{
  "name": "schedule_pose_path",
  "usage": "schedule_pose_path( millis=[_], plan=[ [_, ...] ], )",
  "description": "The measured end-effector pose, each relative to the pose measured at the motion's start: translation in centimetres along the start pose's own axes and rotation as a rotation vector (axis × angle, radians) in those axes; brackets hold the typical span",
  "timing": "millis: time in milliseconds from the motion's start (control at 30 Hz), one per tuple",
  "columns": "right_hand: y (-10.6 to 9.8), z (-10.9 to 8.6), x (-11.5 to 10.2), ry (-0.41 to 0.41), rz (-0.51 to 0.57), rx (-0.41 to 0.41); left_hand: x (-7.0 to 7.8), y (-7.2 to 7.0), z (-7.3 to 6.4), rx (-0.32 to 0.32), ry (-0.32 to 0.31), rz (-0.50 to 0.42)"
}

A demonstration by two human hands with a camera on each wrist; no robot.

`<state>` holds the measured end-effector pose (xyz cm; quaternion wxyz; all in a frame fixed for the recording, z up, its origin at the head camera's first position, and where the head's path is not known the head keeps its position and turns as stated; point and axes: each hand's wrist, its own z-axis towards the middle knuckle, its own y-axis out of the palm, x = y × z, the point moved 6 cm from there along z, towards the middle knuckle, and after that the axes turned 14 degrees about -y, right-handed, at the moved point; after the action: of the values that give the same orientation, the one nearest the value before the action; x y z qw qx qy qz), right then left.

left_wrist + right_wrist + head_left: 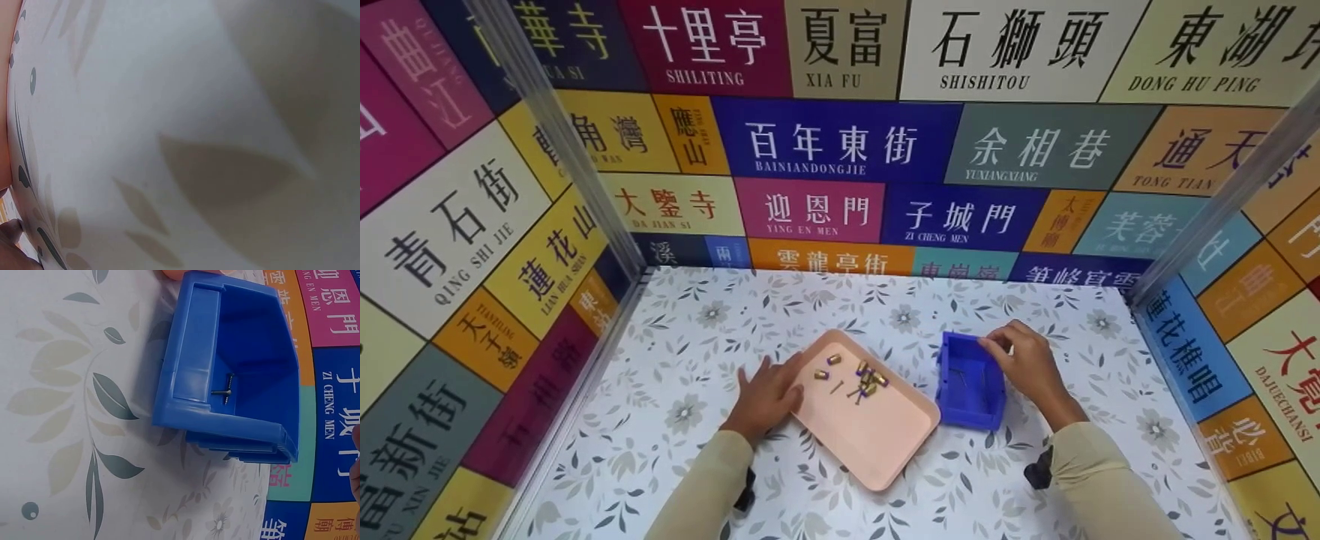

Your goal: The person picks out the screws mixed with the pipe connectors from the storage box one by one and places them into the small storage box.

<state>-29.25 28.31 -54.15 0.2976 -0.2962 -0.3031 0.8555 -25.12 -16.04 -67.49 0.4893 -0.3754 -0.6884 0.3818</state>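
Note:
My left hand (765,397) rests at the left edge of a pink tray (870,442), fingers spread, its thumb at the rim. Small brass-coloured cylinders (868,388) and a few screws (837,387) lie toward the tray's far end. Over the right rim of a blue plastic bin (971,416) is my right hand (1027,366), thumb and forefinger tips brought together; I cannot tell whether a small piece is between them. Inside the bin, the right wrist view shows screws (228,389) crossing each other. Only a sliver of the left hand (14,247) appears in its wrist view.
Tray and bin stand side by side on a white table cover (690,465) printed with leaves and flowers. Panels with coloured sign lettering (840,139) close off the back and both sides. Clear corner strips (1207,210) run up between the panels.

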Motion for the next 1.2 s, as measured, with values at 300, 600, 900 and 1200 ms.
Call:
schedule_pose_path(
  millis=[300,600,900,1200],
  plan=[
    [0.09,-0.12,0.05,-0.009,0.006,0.002,0.05,-0.15,-0.05,0.0,0.009,0.002],
    [0.08,-0.26,0.21,0.003,0.006,-0.015,0.1,-0.19,-0.13,-0.005,0.001,-0.001],
    [0.16,-0.37,0.33,-0.004,-0.005,-0.024,0.31,-0.6,-0.46,0.022,0.058,-0.021],
    [0.21,-0.44,0.26,-0.007,0.001,-0.027,0.25,-0.51,-0.35,0.021,0.036,-0.024]
  ],
)
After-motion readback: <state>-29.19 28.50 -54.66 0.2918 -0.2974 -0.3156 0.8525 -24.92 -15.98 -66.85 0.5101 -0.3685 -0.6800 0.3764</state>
